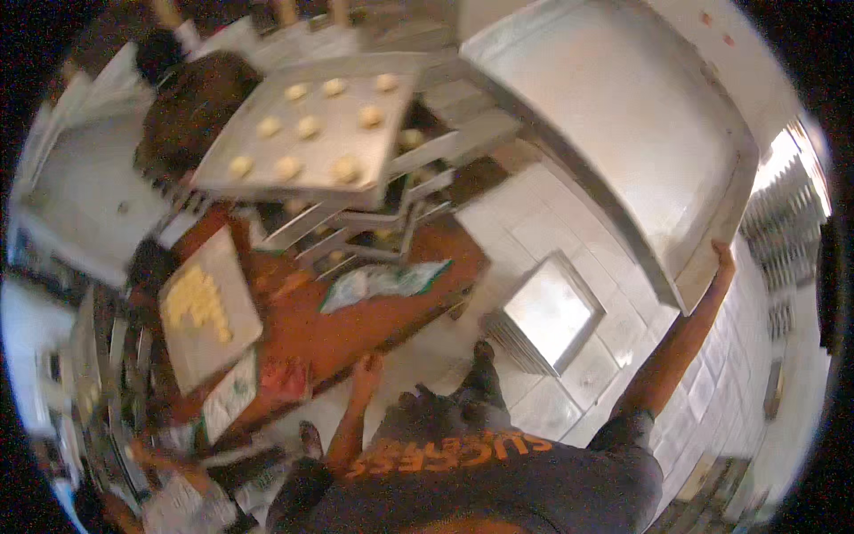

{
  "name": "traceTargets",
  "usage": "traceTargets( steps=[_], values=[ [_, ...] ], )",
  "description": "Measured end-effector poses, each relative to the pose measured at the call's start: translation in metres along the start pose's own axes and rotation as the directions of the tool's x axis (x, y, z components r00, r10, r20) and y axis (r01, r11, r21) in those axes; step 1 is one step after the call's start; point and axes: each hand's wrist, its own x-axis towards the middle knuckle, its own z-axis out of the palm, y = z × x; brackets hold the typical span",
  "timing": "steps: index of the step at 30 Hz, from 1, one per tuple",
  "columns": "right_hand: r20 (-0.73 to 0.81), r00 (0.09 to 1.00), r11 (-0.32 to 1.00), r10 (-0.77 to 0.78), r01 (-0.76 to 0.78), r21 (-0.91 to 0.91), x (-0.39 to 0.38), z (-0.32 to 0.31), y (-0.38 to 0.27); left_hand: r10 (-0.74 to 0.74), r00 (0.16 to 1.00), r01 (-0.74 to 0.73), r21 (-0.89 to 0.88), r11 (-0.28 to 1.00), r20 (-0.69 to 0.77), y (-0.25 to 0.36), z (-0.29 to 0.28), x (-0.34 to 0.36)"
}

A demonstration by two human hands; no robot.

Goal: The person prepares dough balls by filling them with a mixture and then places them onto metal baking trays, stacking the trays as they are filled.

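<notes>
My right arm reaches out to the right, and my right hand [724,255] grips the rim of a large metal baking tray [623,116]. That tray is tilted up and bare on the side facing me. My left hand [366,367] hangs by the front edge of the reddish-brown table [400,298], touching nothing that I can see; blur hides its fingers. On the table, baking trays are stacked crosswise. The top tray [329,93] carries several pale round dough pieces [308,127] in rows.
A board [191,351] with small yellowish pieces [197,303] lies on the table's left, near a plastic bag [382,283] and a red packet [286,378]. More trays [553,311] are stacked on the tiled floor. One person [196,102] stands beyond the table, another [182,489] at lower left.
</notes>
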Motion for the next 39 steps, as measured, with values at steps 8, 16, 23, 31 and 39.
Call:
traceTargets(
  steps=[8,16,23,31,39],
  values=[
    [0.457,0.882,0.993,0.113,-0.084,-0.082,0.032,0.307,0.053,-0.106,0.904,-0.043,-0.333,0.942,-0.415,-0.020,-0.092,-0.060],
    [0.746,0.588,0.928,0.313,-0.022,-0.372,0.097,0.483,0.149,-0.313,0.728,0.125,-0.330,0.936,-0.610,-0.014,-0.061,-0.112],
    [0.805,0.415,0.894,0.423,-0.046,-0.446,0.132,0.554,0.232,-0.267,0.503,0.132,-0.232,0.964,-0.822,0.014,-0.020,-0.104],
    [0.727,0.671,0.972,-0.144,0.232,-0.021,0.119,0.460,0.221,-0.054,0.328,0.237,0.027,0.971,-0.943,-0.002,-0.194,-0.047],
    [0.578,0.513,0.644,0.634,0.062,-0.762,-0.060,0.161,0.407,0.137,0.435,0.642,0.413,0.646,-0.890,-0.098,-0.367,0.156]
  ],
)
